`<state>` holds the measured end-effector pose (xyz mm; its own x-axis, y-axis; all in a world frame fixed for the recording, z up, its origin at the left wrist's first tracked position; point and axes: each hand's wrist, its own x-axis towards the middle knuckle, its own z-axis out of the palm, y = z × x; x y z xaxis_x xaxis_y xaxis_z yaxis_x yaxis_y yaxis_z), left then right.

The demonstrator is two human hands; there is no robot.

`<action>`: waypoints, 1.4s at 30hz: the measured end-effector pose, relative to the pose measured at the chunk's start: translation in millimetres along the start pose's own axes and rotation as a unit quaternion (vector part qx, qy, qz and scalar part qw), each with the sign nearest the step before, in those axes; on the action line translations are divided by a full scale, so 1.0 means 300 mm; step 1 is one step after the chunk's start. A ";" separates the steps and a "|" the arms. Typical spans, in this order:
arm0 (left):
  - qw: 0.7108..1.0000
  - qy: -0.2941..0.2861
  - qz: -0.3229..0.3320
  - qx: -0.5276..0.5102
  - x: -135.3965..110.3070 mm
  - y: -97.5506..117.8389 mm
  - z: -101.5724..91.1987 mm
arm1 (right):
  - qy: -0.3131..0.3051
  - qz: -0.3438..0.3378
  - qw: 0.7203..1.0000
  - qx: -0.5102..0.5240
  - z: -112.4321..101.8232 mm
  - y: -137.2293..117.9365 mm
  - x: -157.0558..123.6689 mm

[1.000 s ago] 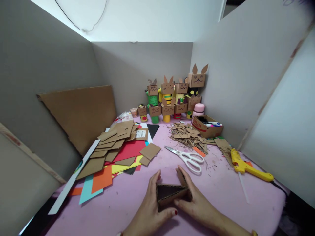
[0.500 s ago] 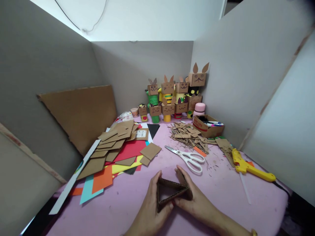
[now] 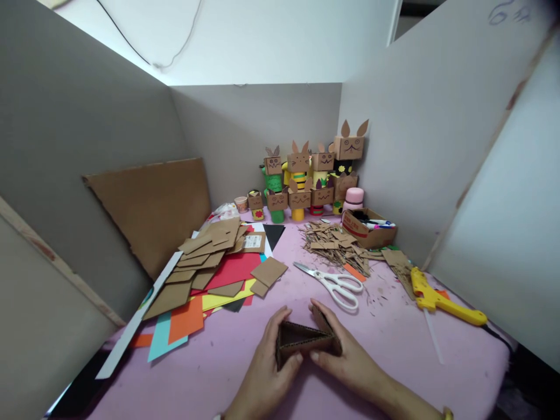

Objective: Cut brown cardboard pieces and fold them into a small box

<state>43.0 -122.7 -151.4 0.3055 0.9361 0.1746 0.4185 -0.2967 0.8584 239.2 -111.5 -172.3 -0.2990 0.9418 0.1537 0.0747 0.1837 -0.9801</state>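
Note:
Between my two hands is a small folded cardboard frame [image 3: 301,347], its corrugated edges facing up and its walls meeting in a narrow wedge on the right. My left hand [image 3: 272,361] grips its left wall, thumb along the near side. On the right, my right hand [image 3: 345,353] clasps the other end, with a cardboard flap standing up under its fingers and the thumb on the near wall. White-handled scissors [image 3: 336,286] lie just beyond my right hand, blades partly apart. Two loose cardboard squares [image 3: 269,272] rest beyond my left hand.
Cardboard pieces [image 3: 205,251] overlap coloured paper [image 3: 186,321] on the left, beside a long white strip [image 3: 140,318]. Cardboard scraps [image 3: 330,245] are heaped at the back. A yellow glue gun [image 3: 446,300] lies right, near a marker box [image 3: 370,230]. Cardboard animal figures [image 3: 300,198] stand behind.
The frame's opening looks narrower, as its near wall has tipped and shows more of its face. Both thumbs have shifted along that wall. The camera view has tilted slightly.

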 end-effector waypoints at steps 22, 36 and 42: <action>0.997 -0.001 -0.033 -0.063 -0.004 0.011 0.001 | 0.000 0.007 1.000 -0.012 -0.022 -0.074 -0.021; 1.000 -0.009 -0.004 -0.029 -0.010 0.009 0.016 | 0.033 -0.049 0.996 -0.062 -0.009 -0.053 0.009; 0.996 0.016 -0.031 -0.080 -0.002 -0.001 0.018 | 0.031 -0.025 0.998 -0.046 -0.024 -0.080 0.008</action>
<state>47.3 -124.1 -154.3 0.2544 0.9579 0.1328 0.2934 -0.2073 0.9332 243.7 -111.7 -147.4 -0.2457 0.9457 0.2128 0.1493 0.2539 -0.9556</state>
